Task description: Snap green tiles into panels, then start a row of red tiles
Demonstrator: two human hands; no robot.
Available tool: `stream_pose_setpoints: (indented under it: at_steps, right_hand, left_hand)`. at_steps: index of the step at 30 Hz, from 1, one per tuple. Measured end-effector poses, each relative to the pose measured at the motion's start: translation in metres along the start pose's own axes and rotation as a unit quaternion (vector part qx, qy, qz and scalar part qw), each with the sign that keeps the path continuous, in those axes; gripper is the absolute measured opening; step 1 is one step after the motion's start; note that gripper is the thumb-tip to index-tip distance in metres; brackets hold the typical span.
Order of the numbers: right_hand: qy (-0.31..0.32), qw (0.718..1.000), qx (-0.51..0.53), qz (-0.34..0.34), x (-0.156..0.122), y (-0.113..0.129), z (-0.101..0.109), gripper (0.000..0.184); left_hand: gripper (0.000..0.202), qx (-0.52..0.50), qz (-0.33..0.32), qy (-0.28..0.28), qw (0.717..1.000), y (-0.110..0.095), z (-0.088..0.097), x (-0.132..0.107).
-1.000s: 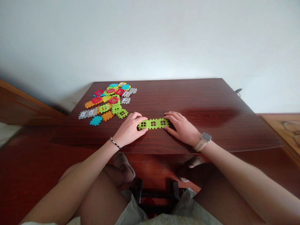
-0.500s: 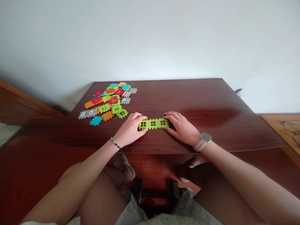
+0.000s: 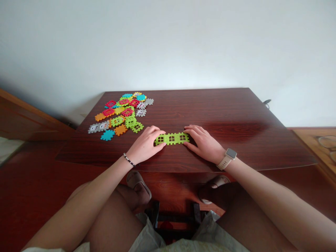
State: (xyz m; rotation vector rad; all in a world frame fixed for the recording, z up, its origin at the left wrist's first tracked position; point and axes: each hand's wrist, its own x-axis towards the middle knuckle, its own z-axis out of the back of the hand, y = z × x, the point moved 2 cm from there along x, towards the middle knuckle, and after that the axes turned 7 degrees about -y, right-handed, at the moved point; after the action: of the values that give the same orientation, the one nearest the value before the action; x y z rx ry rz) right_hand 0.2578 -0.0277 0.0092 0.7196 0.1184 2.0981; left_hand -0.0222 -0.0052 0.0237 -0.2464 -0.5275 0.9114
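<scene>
A white wall [image 3: 168, 42] fills the upper part of the view, and a dark red bench [image 3: 223, 108] with shiny wood-grain surface stands against it. On the right edge, a light wooden surface [image 3: 309, 143] is cut off, and the round objects on it are hard to make out. Below the bench are the person's bare thighs [image 3: 112, 217], pale shorts [image 3: 207, 232] and two slippers [image 3: 139, 185], partly hidden in shadow.

Both forearms reach forward and the hands lie low on the bench. The left hand [image 3: 145, 144] and the right hand [image 3: 203, 144] stay at two ends of a green plastic strip [image 3: 172, 138] of joined window tiles, which lies flat near the bench front. The left fingers [image 3: 158, 133] and right fingers [image 3: 191, 130] are softly curved and touch the strip, not clenched; I cannot tell if they really grip it.

Left of the strip lies a loose pile of notched plastic tiles [image 3: 123, 112] in many colours. A beaded bracelet [image 3: 128, 160] circles the left wrist, and a pale strap watch [image 3: 227, 158] sits on the right wrist.
</scene>
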Motion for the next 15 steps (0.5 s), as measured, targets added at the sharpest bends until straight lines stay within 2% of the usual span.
stream_pose_setpoints:
  at_steps: [15]
  right_hand:
    - [0.001,1.000,0.002,0.000,0.0000,-0.0007,-0.0007,0.035]
  left_hand:
    - [0.031,-0.004,-0.009,-0.013,1.000,0.0000,-0.0014,0.0004]
